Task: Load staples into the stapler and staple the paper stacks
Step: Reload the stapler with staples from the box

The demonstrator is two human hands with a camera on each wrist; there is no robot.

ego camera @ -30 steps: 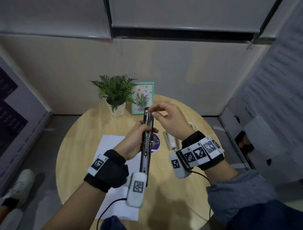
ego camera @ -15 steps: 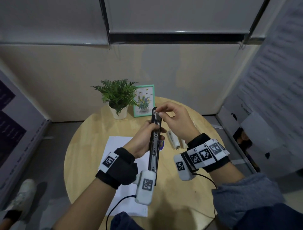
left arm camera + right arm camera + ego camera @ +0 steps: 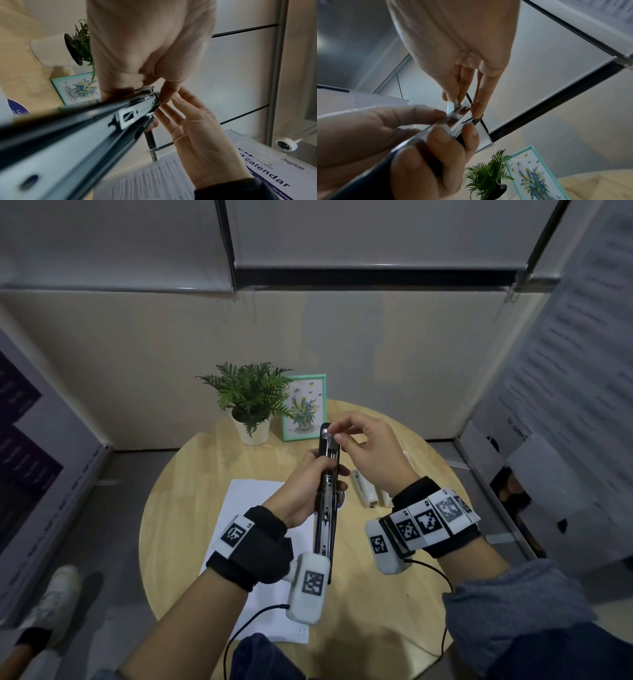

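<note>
My left hand [image 3: 301, 491] grips a long black stapler [image 3: 327, 494] that is opened out flat and held upright above the table, its silver magazine facing me. My right hand [image 3: 370, 453] pinches a small silver piece, seemingly a staple strip [image 3: 457, 103], between thumb and forefinger at the magazine's far end. In the left wrist view the stapler [image 3: 102, 128] runs away from the camera to where my right hand [image 3: 197, 135] meets its tip. In the right wrist view my left hand [image 3: 385, 135] wraps the stapler body. White paper [image 3: 246, 508] lies on the table below.
The round wooden table [image 3: 185, 481] carries a potted plant [image 3: 251, 402] and a teal picture frame [image 3: 305, 409] at its far edge. Two small white objects [image 3: 364, 491] lie right of the stapler, partly behind my right wrist. Partition walls stand close around, and a shoe shows on the floor at the left.
Hardly anything differs: my left hand keeps its grip on the stapler and my right fingers stay pinched at its far end. The view has shifted slightly.
</note>
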